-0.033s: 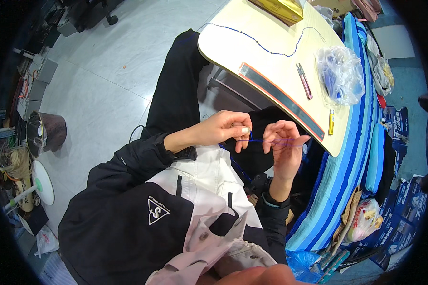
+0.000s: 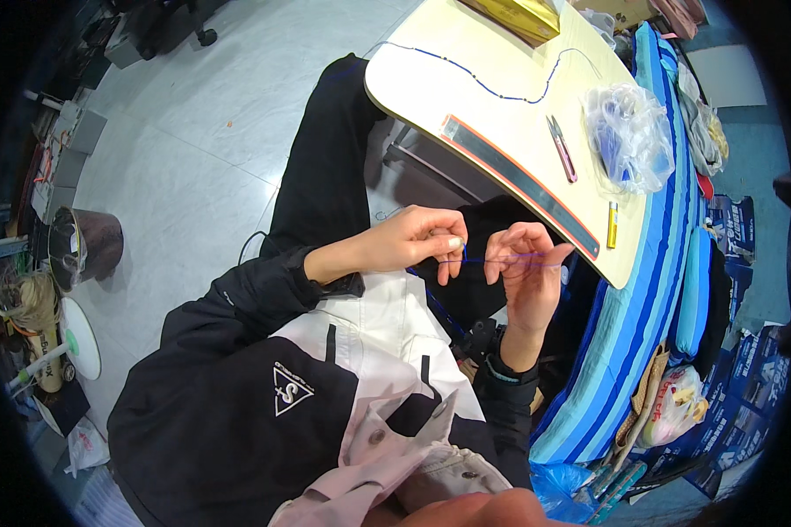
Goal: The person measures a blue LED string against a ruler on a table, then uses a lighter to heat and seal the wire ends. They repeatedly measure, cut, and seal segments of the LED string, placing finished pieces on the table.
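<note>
Above my lap, my left hand pinches a thin blue cord between thumb and fingers. My right hand has the same cord drawn across its fingers and thumb, with the fingers curled and the thumb held out. Between the hands the cord is stretched taut. Beyond them on the table lies a blue beaded string in a wavy line. A dark ruler with an orange-red edge lies along the near side, beside pink-handled thread snips.
A clear plastic bag with blue contents and a small yellow tube stand at the table's right. A gold box is at the far edge. Blue striped bedding runs along the right; a dark bin stands left.
The cord strands between my hands have drawn closer together, looking almost like one line. Both hands stay nearly in place.
</note>
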`<state>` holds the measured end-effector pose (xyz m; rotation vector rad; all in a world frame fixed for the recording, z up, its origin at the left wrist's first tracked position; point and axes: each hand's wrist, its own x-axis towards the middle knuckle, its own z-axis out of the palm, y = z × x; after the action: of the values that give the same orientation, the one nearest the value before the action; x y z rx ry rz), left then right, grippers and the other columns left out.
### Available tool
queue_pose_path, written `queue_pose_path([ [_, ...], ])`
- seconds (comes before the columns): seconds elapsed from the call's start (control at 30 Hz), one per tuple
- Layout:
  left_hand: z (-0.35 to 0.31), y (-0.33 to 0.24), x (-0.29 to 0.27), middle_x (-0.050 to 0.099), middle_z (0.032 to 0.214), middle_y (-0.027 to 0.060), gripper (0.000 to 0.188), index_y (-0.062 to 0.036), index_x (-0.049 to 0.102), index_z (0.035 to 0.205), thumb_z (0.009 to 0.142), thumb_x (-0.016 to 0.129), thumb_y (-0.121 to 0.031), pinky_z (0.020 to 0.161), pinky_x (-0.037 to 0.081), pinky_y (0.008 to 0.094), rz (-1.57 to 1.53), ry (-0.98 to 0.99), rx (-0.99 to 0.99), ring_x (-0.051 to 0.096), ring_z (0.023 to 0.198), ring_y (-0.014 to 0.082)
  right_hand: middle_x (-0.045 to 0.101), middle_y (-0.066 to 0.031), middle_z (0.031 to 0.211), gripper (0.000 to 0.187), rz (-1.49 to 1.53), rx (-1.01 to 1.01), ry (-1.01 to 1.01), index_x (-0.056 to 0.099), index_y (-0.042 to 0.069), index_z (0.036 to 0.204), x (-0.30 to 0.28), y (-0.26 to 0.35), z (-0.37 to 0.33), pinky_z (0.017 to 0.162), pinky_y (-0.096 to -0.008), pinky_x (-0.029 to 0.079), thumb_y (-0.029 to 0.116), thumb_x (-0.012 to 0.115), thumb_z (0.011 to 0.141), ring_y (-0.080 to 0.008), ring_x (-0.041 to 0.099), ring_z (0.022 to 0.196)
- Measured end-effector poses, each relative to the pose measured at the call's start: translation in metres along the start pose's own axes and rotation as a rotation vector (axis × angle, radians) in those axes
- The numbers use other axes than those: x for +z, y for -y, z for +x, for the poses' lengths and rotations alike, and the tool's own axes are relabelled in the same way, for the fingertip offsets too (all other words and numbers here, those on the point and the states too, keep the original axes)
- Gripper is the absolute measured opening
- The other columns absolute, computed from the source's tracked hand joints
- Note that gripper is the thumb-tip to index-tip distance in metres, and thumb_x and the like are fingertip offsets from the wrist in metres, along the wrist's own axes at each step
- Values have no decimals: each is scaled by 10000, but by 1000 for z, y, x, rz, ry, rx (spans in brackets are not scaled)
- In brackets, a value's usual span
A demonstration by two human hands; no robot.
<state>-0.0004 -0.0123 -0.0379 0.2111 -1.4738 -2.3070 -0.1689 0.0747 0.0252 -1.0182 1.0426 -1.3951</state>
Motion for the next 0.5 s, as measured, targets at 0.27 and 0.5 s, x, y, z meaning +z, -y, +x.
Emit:
queue_pose_path([
  [0.27, 5, 3, 11, 638, 869, 142, 139, 2, 465, 939, 964, 392, -113, 659, 480, 247, -24, -22, 129, 650, 753, 182, 566, -225, 999, 488, 267, -102, -131, 459, -2, 1030, -1, 4, 27, 683, -289, 531, 438, 252, 985, -209, 631, 732],
  [0.5, 7, 2, 17, 656, 830, 137, 137, 34, 480, 883, 930, 412, -75, 705, 503, 280, 87, -140, 143, 670, 763, 190, 579, -207, 917, 677, -21, 44, 63, 457, -38, 1047, 7, 6, 24, 543, -264, 486, 580, 204, 933, -201, 607, 641],
])
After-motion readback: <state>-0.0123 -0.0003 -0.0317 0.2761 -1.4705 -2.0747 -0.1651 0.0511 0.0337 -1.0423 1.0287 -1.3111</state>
